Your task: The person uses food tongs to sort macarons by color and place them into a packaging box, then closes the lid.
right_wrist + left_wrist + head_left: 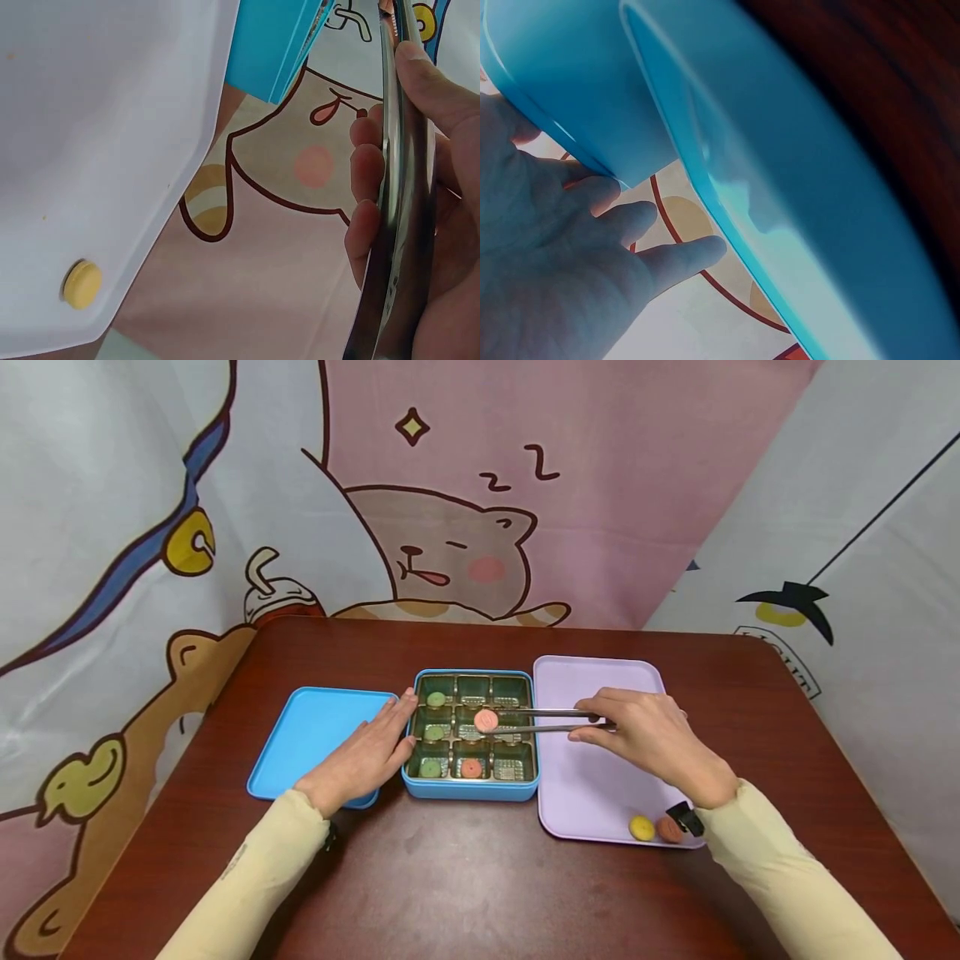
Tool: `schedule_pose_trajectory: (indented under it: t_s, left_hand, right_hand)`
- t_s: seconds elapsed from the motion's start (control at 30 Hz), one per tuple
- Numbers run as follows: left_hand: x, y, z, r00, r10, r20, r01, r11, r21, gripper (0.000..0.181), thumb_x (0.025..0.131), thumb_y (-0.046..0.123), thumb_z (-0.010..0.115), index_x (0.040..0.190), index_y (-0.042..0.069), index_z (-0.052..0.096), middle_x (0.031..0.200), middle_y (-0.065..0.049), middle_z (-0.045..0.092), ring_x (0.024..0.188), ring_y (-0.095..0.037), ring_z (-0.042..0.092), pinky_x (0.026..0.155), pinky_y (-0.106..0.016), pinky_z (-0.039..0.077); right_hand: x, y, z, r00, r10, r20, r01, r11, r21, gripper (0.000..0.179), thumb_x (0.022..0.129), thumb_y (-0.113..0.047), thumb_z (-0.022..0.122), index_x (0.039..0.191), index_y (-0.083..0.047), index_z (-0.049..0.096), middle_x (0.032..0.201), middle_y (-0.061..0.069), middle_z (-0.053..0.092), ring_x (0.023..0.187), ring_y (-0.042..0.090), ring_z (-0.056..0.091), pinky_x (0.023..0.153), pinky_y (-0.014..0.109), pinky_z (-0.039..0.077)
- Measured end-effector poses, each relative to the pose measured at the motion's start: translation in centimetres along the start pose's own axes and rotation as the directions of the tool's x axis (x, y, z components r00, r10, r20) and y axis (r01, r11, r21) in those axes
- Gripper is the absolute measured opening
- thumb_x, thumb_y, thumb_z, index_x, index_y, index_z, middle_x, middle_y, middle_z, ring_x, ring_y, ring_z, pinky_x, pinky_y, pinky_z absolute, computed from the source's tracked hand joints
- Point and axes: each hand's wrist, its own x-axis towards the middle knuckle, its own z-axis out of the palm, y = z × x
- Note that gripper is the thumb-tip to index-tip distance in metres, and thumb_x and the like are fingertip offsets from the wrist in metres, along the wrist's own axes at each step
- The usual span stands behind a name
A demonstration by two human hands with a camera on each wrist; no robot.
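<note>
My right hand (645,735) grips metal tongs (551,713), whose tips pinch a pink macaron (486,720) over the middle compartment of a blue box (471,790). The box has a gold divided insert. Three green macarons (431,767) occupy its left column, and a coral macaron (471,767) lies in the front middle compartment. My left hand (363,752) rests against the box's left side with its fingers extended, as the left wrist view also shows. In the right wrist view the tongs (405,195) lie across the palm, thumb on top.
A lilac tray (592,802) stands right of the box, holding a yellow macaron (641,827) and a brownish-pink macaron (670,829) near its front edge. Under the left forearm and hand lies a flat blue lid (322,727). A patterned curtain (637,485) hangs behind the brown table (465,877).
</note>
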Motion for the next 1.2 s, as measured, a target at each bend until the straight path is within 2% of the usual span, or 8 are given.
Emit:
schedule_pose_trajectory:
  t_s: [0.43, 0.93, 1.2]
  left_hand:
    - [0.1, 0.0, 0.0, 1.000, -0.005, 0.001, 0.005, 1.000, 0.002, 0.065, 0.112, 0.034, 0.043, 0.166, 0.008, 0.018, 0.173, -0.006, 0.011, 0.158, -0.033, 0.014, 0.115, -0.071, 0.027]
    - [0.1, 0.0, 0.0, 1.000, -0.010, 0.007, 0.010, 1.000, 0.010, 0.066, 0.112, 0.034, 0.043, 0.167, 0.009, 0.018, 0.174, -0.005, 0.010, 0.158, -0.034, 0.013, 0.115, -0.071, 0.026]
    - [0.2, 0.1, 0.0, 1.000, -0.015, 0.016, 0.015, 1.000, 0.004, 0.066, 0.112, 0.034, 0.044, 0.167, 0.009, 0.017, 0.174, -0.005, 0.009, 0.159, -0.032, 0.011, 0.116, -0.070, 0.025]
  right_hand:
    - [0.9, 0.0, 0.6, 0.999, -0.044, 0.020, 0.044, 0.999, -0.016, 0.032, 0.084, -0.042, 0.085, 0.103, -0.017, 0.079, 0.083, -0.011, 0.068, 0.064, 0.004, 0.055, 0.051, 0.029, 0.043]
    - [1.9, -0.2, 1.2, 0.995, 0.005, 0.099, -0.004, 1.000, -0.010, 0.029, 0.087, -0.045, 0.083, 0.102, -0.020, 0.080, 0.079, -0.016, 0.063, 0.061, 0.003, 0.052, 0.050, 0.030, 0.042]
    - [2.4, -0.4, 1.6, 0.992, 0.026, 0.123, -0.024, 1.000, -0.020, 0.030, 0.086, -0.044, 0.084, 0.102, -0.018, 0.080, 0.078, -0.014, 0.062, 0.060, 0.005, 0.051, 0.046, 0.032, 0.041]
